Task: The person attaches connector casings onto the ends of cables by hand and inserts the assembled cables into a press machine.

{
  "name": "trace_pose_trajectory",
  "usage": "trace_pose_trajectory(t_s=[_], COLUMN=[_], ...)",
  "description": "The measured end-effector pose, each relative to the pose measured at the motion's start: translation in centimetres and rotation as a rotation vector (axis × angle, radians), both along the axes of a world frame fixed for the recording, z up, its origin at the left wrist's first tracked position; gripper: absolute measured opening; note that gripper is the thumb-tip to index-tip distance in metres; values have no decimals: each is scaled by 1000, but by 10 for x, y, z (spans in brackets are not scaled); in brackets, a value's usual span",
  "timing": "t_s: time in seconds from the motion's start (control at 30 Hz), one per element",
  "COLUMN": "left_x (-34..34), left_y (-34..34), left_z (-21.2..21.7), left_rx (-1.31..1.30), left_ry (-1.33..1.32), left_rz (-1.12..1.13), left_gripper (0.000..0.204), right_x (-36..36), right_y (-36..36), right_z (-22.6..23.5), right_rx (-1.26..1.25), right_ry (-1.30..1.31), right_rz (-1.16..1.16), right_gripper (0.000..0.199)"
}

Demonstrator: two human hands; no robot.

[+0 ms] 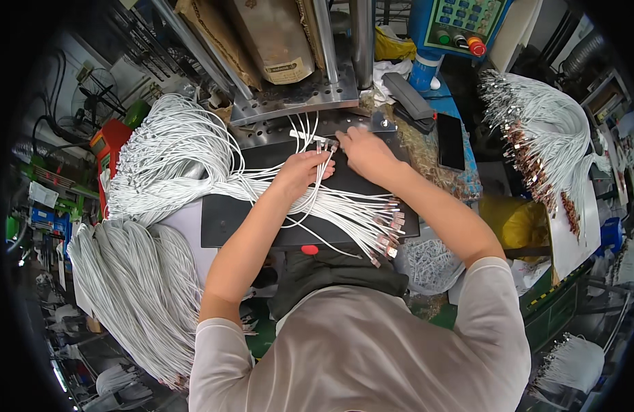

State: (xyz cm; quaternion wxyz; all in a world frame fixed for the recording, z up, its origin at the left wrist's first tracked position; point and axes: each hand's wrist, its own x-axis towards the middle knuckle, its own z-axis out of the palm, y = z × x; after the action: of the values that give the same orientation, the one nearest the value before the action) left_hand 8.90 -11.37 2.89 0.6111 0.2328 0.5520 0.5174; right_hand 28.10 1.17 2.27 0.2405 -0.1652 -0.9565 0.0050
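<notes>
My left hand [304,172] is closed around a few white network cables, their plug ends [323,145] sticking up past the fingers. Beside it, my right hand [366,154] reaches in from the right, its fingertips pinched at a connector [334,145] in front of the press. Below both hands, a loose bunch of white cables [331,209] fans out to the right over a black board [224,223]. Its clear and copper-coloured plugs [385,237] lie near the board's right edge. Several cable ends [304,130] run up to the perforated metal plate behind.
A press with steel posts [325,41] stands ahead. Large cable bundles lie left [169,158], lower left [135,288] and right [543,130]. A black phone [451,141], a blue control panel [461,24] and a bag of small clear parts [430,264] are on the right.
</notes>
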Motion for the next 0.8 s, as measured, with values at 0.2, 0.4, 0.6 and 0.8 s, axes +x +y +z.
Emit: trace_pose_trajectory(t_s=[0.2, 0.4, 0.6, 0.8], left_x=[7, 19, 28, 29], left_y=[0, 7, 9, 5], left_z=[2, 6, 9, 8], left_rx=[-37, -54, -43, -24], left_ry=[132, 271, 241, 224], left_rz=[-84, -149, -168, -122], left_gripper=[24, 24, 21, 18], right_x=[14, 13, 10, 10], right_y=[5, -2, -10, -2], right_z=[7, 4, -4, -3], right_rx=[-1421, -1460, -1146, -1331], right_ry=[241, 430, 366, 502], right_rz=[-120, -233, -245, -225], right_gripper=[49, 43, 41, 40])
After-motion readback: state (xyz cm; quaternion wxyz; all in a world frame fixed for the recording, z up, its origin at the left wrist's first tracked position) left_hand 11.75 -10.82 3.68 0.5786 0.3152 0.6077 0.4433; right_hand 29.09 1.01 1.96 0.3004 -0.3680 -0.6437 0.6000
